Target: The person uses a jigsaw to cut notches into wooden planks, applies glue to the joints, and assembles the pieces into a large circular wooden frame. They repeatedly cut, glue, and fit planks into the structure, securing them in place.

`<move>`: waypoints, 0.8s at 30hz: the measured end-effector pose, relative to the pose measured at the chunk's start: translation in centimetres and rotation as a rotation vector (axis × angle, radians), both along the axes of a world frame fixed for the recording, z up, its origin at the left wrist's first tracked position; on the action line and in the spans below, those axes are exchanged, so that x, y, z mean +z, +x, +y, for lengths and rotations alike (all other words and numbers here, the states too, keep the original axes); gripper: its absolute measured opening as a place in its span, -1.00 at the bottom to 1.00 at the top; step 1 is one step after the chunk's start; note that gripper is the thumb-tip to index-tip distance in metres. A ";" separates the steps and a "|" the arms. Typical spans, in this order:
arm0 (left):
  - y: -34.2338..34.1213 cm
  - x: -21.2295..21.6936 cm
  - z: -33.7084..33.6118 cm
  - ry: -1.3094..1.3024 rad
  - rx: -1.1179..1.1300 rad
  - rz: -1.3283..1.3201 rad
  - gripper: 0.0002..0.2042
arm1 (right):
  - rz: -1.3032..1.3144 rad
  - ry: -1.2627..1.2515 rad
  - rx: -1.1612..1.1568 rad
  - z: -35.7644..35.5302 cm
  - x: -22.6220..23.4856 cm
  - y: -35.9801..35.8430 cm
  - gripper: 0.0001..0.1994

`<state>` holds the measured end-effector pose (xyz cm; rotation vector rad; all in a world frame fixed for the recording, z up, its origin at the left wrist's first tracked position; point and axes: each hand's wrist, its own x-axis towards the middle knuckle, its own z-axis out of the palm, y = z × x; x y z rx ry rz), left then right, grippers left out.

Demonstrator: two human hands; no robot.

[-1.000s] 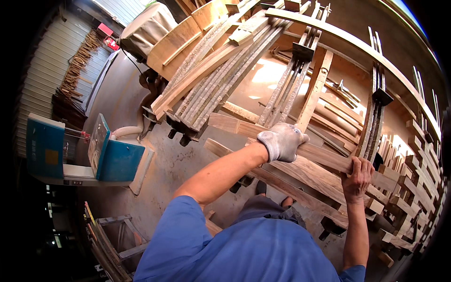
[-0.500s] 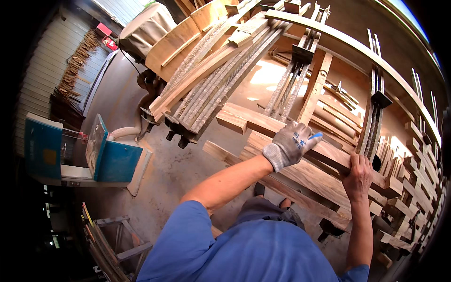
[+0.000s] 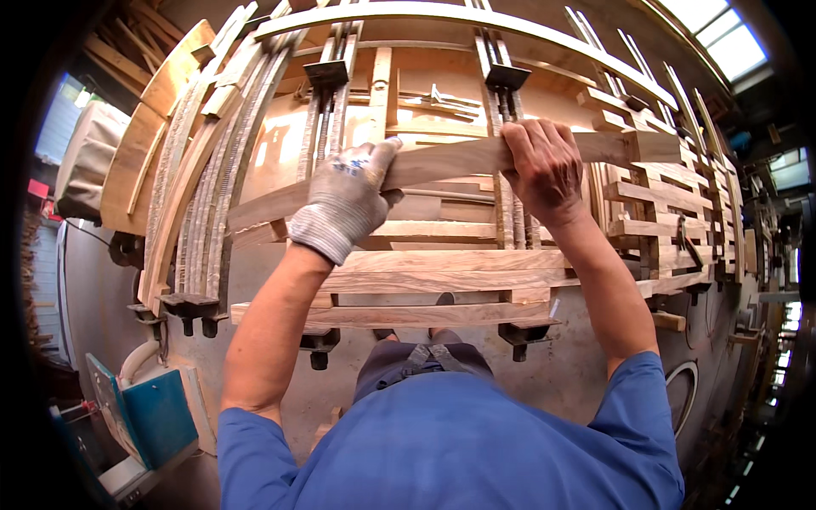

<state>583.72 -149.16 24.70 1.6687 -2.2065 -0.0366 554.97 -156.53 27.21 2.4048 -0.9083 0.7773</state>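
Observation:
A long pale wooden board [image 3: 442,161] lies across the middle of the view, above a stack of similar boards [image 3: 433,276]. My left hand [image 3: 347,200], in a grey knit glove, grips the board left of its middle. My bare right hand [image 3: 544,168] clasps the same board from above, further right. Both forearms reach up from a blue shirt at the lower edge. The stacked boards rest on dark metal bar clamps [image 3: 320,344].
Upright metal clamps [image 3: 327,102] and curved wooden laths [image 3: 204,161] stand behind and to the left. More stacked wood pieces [image 3: 654,195] fill the right side. A blue and white machine [image 3: 144,416] stands at the lower left on the concrete floor [image 3: 102,289].
The view has swung so the boards now lie level in front of me. Both hands have come up onto one upper board and closed on it.

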 end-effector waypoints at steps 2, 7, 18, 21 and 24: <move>-0.3 0.9 -0.4 -0.052 -0.014 0.077 -0.46 | 0.039 -0.031 -0.028 -0.5 1.0 -0.5 -0.86; -1.2 0.4 -0.8 -0.264 -0.049 0.078 -0.48 | 0.094 0.176 -0.028 -0.3 2.5 -1.6 -0.58; -4.1 -2.4 -2.0 -0.141 -0.065 -0.120 -0.64 | 0.102 0.359 -0.100 -0.9 -2.2 -5.9 -0.59; -4.6 4.1 -2.8 0.335 -0.088 -0.160 -0.48 | 0.165 -0.066 0.010 -3.6 2.2 -5.2 -0.63; -3.8 5.8 -5.0 0.235 -0.142 0.296 -0.38 | 0.118 -0.498 -0.084 -6.2 9.9 -3.2 -0.55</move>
